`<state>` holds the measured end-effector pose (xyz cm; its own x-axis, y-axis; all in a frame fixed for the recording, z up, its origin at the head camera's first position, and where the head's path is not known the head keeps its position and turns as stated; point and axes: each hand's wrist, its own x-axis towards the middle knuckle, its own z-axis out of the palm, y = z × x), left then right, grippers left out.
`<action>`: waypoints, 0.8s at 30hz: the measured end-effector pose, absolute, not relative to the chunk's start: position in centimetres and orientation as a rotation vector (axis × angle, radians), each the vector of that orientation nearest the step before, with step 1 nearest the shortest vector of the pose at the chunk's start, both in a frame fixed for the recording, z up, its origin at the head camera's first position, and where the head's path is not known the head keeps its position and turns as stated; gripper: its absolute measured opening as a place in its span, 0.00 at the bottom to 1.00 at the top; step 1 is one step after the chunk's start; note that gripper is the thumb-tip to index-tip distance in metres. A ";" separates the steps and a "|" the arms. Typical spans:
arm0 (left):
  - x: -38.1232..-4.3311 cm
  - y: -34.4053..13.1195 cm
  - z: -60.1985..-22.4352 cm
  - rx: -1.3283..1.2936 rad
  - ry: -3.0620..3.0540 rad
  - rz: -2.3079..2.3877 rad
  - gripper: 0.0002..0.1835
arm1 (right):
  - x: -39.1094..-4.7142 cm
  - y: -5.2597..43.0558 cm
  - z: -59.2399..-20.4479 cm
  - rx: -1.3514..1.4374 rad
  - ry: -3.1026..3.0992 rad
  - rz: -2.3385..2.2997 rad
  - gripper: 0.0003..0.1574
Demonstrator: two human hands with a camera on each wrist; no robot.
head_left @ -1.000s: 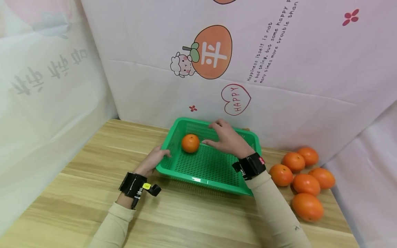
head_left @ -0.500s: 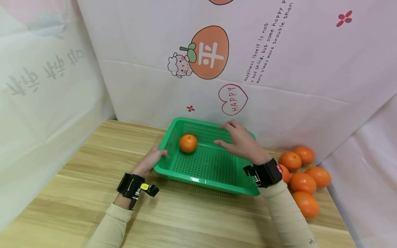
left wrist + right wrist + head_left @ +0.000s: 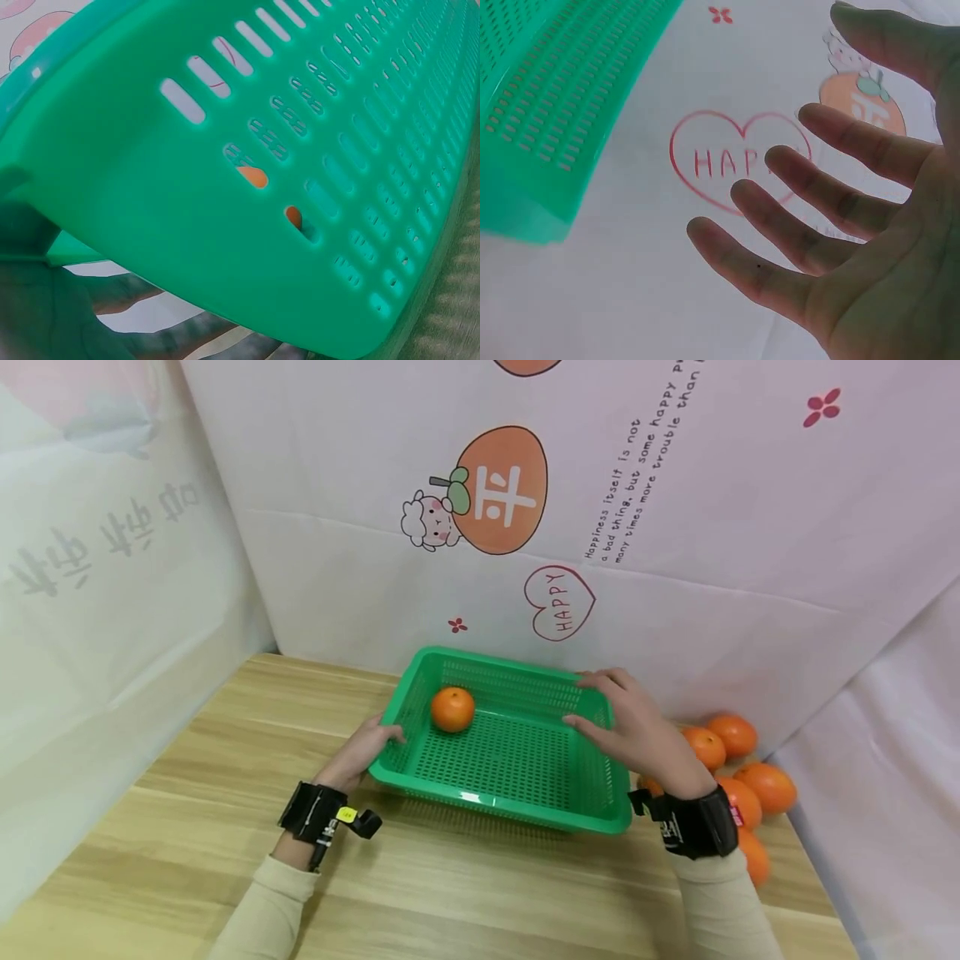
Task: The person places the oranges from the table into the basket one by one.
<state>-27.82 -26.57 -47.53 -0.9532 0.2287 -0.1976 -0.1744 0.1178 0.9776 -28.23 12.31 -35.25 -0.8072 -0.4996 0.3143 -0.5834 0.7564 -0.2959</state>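
Note:
A green slotted plastic basket (image 3: 525, 812) sits on the wooden table with one orange (image 3: 453, 709) in its back left part. My left hand (image 3: 362, 752) grips the basket's left end, thumb over the rim; in the left wrist view its fingers (image 3: 184, 334) show dark beyond the green wall, and bits of the orange show through the slots. Over the basket's right end hovers my right hand (image 3: 633, 731), fingers spread and holding nothing. The right wrist view shows that bare palm (image 3: 885, 292) apart from the basket's edge (image 3: 551, 187).
Several loose oranges (image 3: 765, 787) lie on the table (image 3: 450, 893) to the right, partly hidden behind my right hand and wrist. A printed white cloth (image 3: 337, 585) stands right behind the basket, with more cloth at both sides.
My right hand has moved right, from above the middle of the basket to its right end. The left hand keeps its grip; the orange stays in the same part of the basket.

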 end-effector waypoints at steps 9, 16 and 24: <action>-27.8 -26.5 -47.6 0.064 2.096 1.914 0.42 | -26.3 15.1 -35.6 0.832 -2.621 0.534 0.28; -27.7 -26.5 -47.7 0.049 2.099 1.910 0.42 | -25.0 17.7 -36.6 0.726 -2.651 0.506 0.30; -27.7 -26.4 -47.5 0.042 2.091 1.910 0.42 | -23.9 21.2 -37.7 0.691 -2.624 0.470 0.28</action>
<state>-27.69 -26.40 -47.49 -0.9522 0.2265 -0.2051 -0.1838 0.1115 0.9766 -23.89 21.24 -37.70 -0.8044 -0.3960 0.4428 -0.5250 0.8227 -0.2180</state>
